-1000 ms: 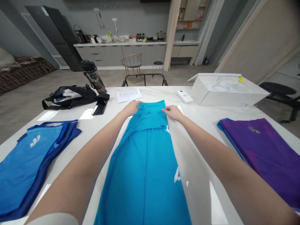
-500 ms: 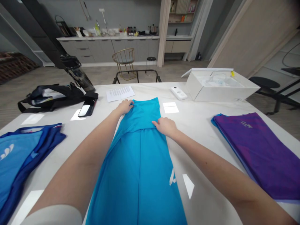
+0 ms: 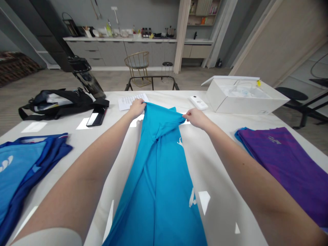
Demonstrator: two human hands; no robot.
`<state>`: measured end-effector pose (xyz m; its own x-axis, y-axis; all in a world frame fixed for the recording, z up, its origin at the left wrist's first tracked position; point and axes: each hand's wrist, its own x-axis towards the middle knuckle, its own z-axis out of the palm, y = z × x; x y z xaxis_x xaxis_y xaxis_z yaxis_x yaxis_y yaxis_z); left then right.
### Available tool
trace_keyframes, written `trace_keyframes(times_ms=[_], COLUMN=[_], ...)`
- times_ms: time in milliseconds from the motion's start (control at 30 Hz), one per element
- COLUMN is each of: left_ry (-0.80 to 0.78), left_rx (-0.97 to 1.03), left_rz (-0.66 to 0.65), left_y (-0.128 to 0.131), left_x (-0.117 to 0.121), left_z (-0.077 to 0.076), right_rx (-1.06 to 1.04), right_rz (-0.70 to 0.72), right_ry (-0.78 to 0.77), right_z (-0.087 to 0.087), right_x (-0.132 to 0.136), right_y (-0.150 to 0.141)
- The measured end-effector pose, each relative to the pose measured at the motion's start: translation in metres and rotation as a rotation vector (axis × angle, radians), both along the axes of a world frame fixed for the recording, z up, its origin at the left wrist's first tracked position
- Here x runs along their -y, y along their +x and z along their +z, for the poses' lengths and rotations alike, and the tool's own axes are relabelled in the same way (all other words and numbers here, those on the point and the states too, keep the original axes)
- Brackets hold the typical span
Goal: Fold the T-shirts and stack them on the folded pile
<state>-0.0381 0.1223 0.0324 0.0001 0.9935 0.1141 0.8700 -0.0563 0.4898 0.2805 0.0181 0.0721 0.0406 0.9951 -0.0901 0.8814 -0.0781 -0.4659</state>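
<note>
A long turquoise garment (image 3: 169, 184) with white marks along its right side stretches from the near edge of the view toward the far side of the table. My left hand (image 3: 137, 108) pinches its far left corner. Its far right edge is gripped between the thumb and fingers of my right hand (image 3: 195, 118). The cloth between my hands is pulled taut and lifted, with creases gathering below it near the middle. The near end of the garment runs out of view.
Folded blue clothes (image 3: 28, 160) lie on the left and a folded purple garment (image 3: 289, 164) on the right. Farther back are a black bag (image 3: 58, 104), a phone (image 3: 96, 118), a printed sheet (image 3: 125, 101), a white device (image 3: 198, 102) and an open white box (image 3: 246, 99).
The far end of the garment has come up off the table, stretched between my hands. My right hand has moved away and rightward, my left slightly away. A white mark near the top is now uncovered.
</note>
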Motion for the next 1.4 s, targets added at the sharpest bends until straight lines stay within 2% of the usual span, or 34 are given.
trace_keyframes(times_ms=[133, 267, 367, 433, 567, 633, 700, 767, 833, 933, 1033, 1100, 1133, 1200, 1267, 1400], left_ry=[-0.115, -0.132, -0.121, -0.11, -0.111, -0.135, -0.138, -0.068, 0.06, 0.177, 0.169, 0.156, 0.146, 0.11, 0.049, 0.027], left_rx=[-0.179, -0.209, -0.181, -0.129, -0.038, -0.029, -0.039, -0.068, -0.11, -0.168, -0.214, -0.26, -0.29, -0.351, -0.382, -0.328], left_rz=[0.045, 0.017, 0.023, 0.056, 0.142, 0.18, 0.214, 0.226, 0.176, -0.051, -0.348, -0.484, -0.522, -0.537, -0.495, -0.4], left_y=[0.005, -0.001, -0.005, -0.006, -0.007, -0.008, -0.01, -0.01, -0.01, -0.006, -0.003, -0.002, -0.003, -0.005, -0.01, -0.021], left_x=[0.001, 0.003, 0.001, -0.002, -0.006, -0.005, -0.001, 0.008, 0.02, 0.042, 0.066, 0.082, 0.09, 0.103, 0.113, 0.132], left_z=[-0.02, -0.036, -0.037, -0.034, -0.034, -0.036, -0.037, -0.036, -0.032, -0.023, -0.017, -0.016, -0.015, -0.016, -0.018, -0.023], right_rx=[0.021, 0.03, 0.059, 0.017, -0.126, -0.142, -0.126, -0.081, -0.024, 0.037, 0.104, 0.158, 0.183, 0.217, 0.225, 0.208], right_rz=[-0.03, -0.054, -0.093, -0.064, 0.021, 0.025, 0.025, 0.037, 0.043, 0.099, 0.374, 0.524, 0.549, 0.544, 0.513, 0.422], right_ry=[-0.014, -0.045, -0.064, -0.052, 0.155, 0.232, 0.211, 0.159, 0.179, 0.336, 0.359, 0.286, 0.252, 0.208, 0.191, 0.203], right_z=[-0.033, -0.061, -0.062, -0.057, -0.05, -0.053, -0.061, -0.069, -0.074, -0.07, -0.061, -0.057, -0.055, -0.054, -0.053, -0.053], right_x=[-0.032, -0.036, -0.034, -0.036, -0.049, -0.058, -0.064, -0.064, -0.059, -0.042, -0.022, -0.011, -0.007, -0.002, 0.002, 0.017], right_y=[0.0, -0.002, -0.004, -0.006, -0.016, -0.023, -0.028, -0.033, -0.036, -0.044, -0.059, -0.068, -0.072, -0.075, -0.072, -0.052])
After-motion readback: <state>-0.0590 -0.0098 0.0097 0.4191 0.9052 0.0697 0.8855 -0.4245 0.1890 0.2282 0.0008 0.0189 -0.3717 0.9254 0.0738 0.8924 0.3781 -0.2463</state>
